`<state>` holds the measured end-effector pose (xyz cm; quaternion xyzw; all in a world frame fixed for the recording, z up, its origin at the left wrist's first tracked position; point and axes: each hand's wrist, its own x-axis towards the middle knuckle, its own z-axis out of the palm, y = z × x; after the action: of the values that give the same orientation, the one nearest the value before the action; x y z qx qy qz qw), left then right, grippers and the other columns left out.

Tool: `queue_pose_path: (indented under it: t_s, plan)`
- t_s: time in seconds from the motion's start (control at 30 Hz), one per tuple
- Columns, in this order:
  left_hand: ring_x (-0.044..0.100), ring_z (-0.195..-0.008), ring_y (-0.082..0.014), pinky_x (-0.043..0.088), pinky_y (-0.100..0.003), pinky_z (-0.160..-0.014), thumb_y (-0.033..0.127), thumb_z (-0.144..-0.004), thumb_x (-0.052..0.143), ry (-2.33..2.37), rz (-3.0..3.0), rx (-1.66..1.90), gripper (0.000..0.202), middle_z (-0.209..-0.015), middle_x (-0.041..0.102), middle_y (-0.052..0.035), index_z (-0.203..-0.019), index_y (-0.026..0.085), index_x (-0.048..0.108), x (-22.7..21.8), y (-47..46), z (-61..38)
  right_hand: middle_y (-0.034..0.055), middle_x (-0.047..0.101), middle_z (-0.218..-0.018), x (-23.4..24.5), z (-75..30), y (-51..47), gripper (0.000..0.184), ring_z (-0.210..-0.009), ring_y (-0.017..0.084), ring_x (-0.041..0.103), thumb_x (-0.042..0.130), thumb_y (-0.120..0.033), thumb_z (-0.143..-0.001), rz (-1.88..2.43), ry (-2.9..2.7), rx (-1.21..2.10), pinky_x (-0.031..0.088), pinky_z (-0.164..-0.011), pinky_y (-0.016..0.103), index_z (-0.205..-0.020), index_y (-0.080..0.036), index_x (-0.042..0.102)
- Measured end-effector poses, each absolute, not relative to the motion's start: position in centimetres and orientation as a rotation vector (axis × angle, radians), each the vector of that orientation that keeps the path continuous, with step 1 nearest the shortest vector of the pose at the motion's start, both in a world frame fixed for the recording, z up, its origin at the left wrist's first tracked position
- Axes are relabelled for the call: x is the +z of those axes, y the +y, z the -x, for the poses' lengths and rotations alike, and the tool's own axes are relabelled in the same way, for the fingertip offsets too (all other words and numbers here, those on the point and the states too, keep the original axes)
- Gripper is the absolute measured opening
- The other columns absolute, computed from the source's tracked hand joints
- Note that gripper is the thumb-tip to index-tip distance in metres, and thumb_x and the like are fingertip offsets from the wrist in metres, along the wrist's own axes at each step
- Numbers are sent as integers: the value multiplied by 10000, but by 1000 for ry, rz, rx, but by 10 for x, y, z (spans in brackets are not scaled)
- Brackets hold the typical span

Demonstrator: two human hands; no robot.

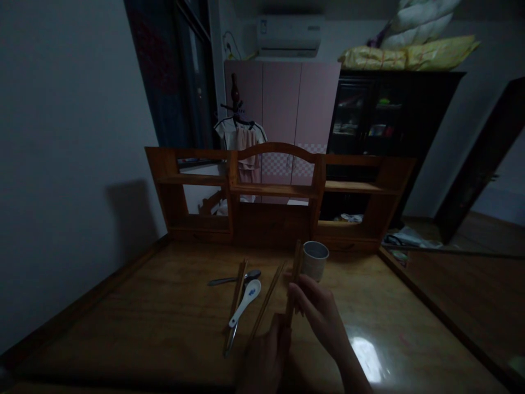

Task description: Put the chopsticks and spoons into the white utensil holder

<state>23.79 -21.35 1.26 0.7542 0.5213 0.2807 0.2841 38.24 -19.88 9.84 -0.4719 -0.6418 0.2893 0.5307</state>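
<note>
Both my hands grip a bundle of wooden chopsticks [296, 268] that stands nearly upright above the table. My left hand [268, 350] is wrapped round its lower end, dark and partly blurred. Higher up, the fingers of my right hand [314, 301] close on the same bundle. Just behind the right hand stands a grey metal cup [315, 260]. To the left, a white spoon with a blue mark [248, 298] lies across other cutlery. More chopsticks [235, 301] and a metal spoon [227, 280] are under or beside it. Another pair of chopsticks [266, 301] lies between that pile and my hands.
A wooden shelf unit [273, 191] borders the far side of the wooden table [164, 306]. The white wall [74, 164] rises on the left. A raised edge [435, 312] runs along the right. Beyond stand a pink wardrobe [281, 98] and a dark cabinet [422, 115].
</note>
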Motion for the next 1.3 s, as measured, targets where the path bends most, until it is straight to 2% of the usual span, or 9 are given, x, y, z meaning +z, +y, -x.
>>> queue_pose_path:
  t_s: [0.07, 0.17, 0.3, 0.5, 0.6, 0.77, 0.97, 1.13, 1.3]
  plan:
    - [677, -737, -190, 471, -250, -660, 420, -971, 268, 1278, -1911, 795, 397, -815, 726, -31, -1185, 237, 547, 18, -211, -237, 36, 617, -805, 99, -379, -199, 262, -717, 149, 586, 512, -388, -937, 1099, -1556, 672, 453, -572, 220, -993, -163, 634]
    - [663, -820, -180, 466, -241, -718, 405, -957, 352, 1201, -1835, 961, 328, -902, 719, -35, -1051, 232, 615, 22, -208, -235, 38, 614, -820, 100, -377, -198, 248, -748, 160, 594, 525, -365, -932, 1086, -1623, 590, 469, -627, 239, -1012, -167, 649]
    - [662, -904, -184, 484, -247, -790, 372, -914, 470, 1128, -1679, 994, 271, -1030, 728, -36, -1035, 234, 670, 23, -206, -234, 42, 622, -852, 96, -379, -196, 225, -762, 161, 597, 521, -351, -936, 1071, -1671, 555, 476, -679, 254, -988, -176, 651]
    - [666, -984, -201, 488, -266, -887, 316, -851, 585, 1047, -1571, 1033, 208, -1032, 748, -18, -994, 256, 723, 17, -202, -233, 15, 634, -778, 90, -384, -198, 185, -697, 131, 596, 531, -340, -935, 1098, -1693, 648, 443, -586, 205, -856, -181, 580]
    - [681, -934, -193, 502, -243, -841, 275, -828, 618, 1001, -1557, 1046, 178, -984, 756, -2, -961, 267, 737, 15, -202, -233, 16, 646, -790, 90, -386, -200, 170, -700, 129, 613, 526, -324, -939, 1076, -1707, 677, 445, -586, 201, -853, -183, 565]
    - [669, -884, -185, 498, -221, -751, 313, -851, 599, 975, -1581, 1031, 192, -951, 738, -10, -974, 252, 733, 15, -201, -232, 17, 636, -823, 93, -386, -203, 118, -745, 141, 607, 540, -295, -932, 1064, -1753, 652, 459, -648, 227, -889, -191, 577]
    - [647, -826, -176, 484, -218, -710, 308, -848, 596, 992, -1591, 1031, 162, -859, 703, -11, -858, 214, 727, 14, -199, -232, 6, 580, -759, 93, -385, -204, 158, -716, 149, 576, 556, -322, -919, 1085, -1762, 625, 450, -644, 241, -828, -192, 558]
    - [646, -925, -185, 497, -248, -804, 359, -890, 522, 1049, -1624, 1067, 221, -982, 710, -13, -970, 257, 701, 24, -204, -229, 1, 561, -732, 91, -387, -204, 195, -690, 143, 560, 514, -341, -942, 1124, -1755, 621, 431, -615, 236, -820, -190, 538]
    - [651, -957, -188, 516, -269, -824, 318, -924, 422, 1554, -1889, 1045, 285, -1084, 680, -62, -1019, 214, 670, 20, -180, -226, 0, 568, -729, 90, -395, -202, 185, -662, 132, 545, 504, -340, -950, 1137, -1739, 618, 410, -583, 227, -855, -188, 551]
